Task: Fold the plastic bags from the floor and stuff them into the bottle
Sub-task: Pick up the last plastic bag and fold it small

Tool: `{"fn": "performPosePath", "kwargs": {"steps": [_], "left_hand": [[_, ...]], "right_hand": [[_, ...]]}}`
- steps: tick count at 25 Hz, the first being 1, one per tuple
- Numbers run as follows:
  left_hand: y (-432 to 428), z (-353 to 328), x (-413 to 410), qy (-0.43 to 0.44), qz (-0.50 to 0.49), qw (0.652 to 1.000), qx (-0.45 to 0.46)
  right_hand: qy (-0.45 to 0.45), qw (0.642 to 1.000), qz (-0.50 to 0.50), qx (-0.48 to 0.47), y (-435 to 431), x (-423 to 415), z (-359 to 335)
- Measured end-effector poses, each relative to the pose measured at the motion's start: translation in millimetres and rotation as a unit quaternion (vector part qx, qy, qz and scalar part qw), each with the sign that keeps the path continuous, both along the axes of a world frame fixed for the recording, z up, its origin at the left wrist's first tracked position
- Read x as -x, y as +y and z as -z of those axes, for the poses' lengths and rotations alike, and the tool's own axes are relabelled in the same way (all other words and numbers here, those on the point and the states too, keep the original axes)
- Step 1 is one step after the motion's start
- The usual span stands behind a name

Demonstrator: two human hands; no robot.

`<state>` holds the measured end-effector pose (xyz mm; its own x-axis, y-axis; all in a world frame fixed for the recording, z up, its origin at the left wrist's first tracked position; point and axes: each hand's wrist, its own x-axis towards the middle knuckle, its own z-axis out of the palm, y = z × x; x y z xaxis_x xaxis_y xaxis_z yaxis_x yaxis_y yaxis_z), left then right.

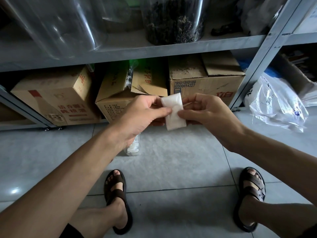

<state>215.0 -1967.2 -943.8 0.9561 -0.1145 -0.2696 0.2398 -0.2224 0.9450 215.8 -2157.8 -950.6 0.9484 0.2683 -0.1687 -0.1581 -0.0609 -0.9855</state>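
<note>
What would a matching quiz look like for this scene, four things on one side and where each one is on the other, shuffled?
Things
1. folded white bag
2. clear bottle
3. crumpled plastic bag
4. jar of dark contents

Places
a. on the shelf above the cardboard boxes
b. pinched between left hand and right hand
c. on the floor, far right
d. on the floor, partly hidden below the left hand

Pairs: 1-b, 2-d, 3-c, 4-a
</note>
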Motion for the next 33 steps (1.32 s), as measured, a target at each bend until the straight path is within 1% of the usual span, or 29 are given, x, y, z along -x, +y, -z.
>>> {"fn": "performPosePath", "kwargs": {"steps": [3,6,9,11,13,16,19,24,27,30,33], "left_hand": [[-1.1,-1.6,1.8,-0.003,0.008,1.0,0.006],[-1.5,-1.7,3.0,-0.001,0.007,1.0,0.006],[-1.6,-2.0,3.1,-0.02,0.002,1.0,0.002],[-1.3,-3.3,2.9,-0.03,0.003,1.0,0.003],[-1.7,-5.7,3.3,-0.019,-0.003,0.999,0.029],[-3.1,-10.5,3.6,0.009,-0.02,0.995,0.093],[-3.7,-12.4,2.9,0.028,-0.026,0.99,0.136],[-0.8,-13.2,1.6,0.08,-0.009,0.984,0.16],[0.0,-15.7,1.7,0.12,-0.009,0.978,0.173],[1.1,-12.7,0.5,0.114,0.024,0.982,0.146],[2.8,-9.6,-1.5,0.109,0.03,0.985,0.13]], "right_hand": [[-0.005,0.999,-0.008,0.031,0.6,0.9,0.9],[0.002,1.0,0.0,0.015,0.5,1.0,0.9],[0.01,1.0,0.0,0.007,1.9,1.8,-0.3],[0.024,1.0,0.002,-0.013,1.8,2.3,-2.6],[0.049,0.997,0.0,-0.053,1.2,2.3,-5.2],[0.085,0.989,-0.005,-0.117,1.7,1.9,-7.5],[0.086,0.986,-0.011,-0.14,2.2,1.5,-8.5],[0.048,0.993,-0.004,-0.11,1.6,1.1,-5.6],[-0.018,0.999,-0.004,-0.048,1.4,1.2,-1.9],[-0.072,0.997,-0.007,-0.002,1.7,1.4,0.2],[-0.082,0.997,-0.01,0.009,2.8,1.3,2.0]]}}
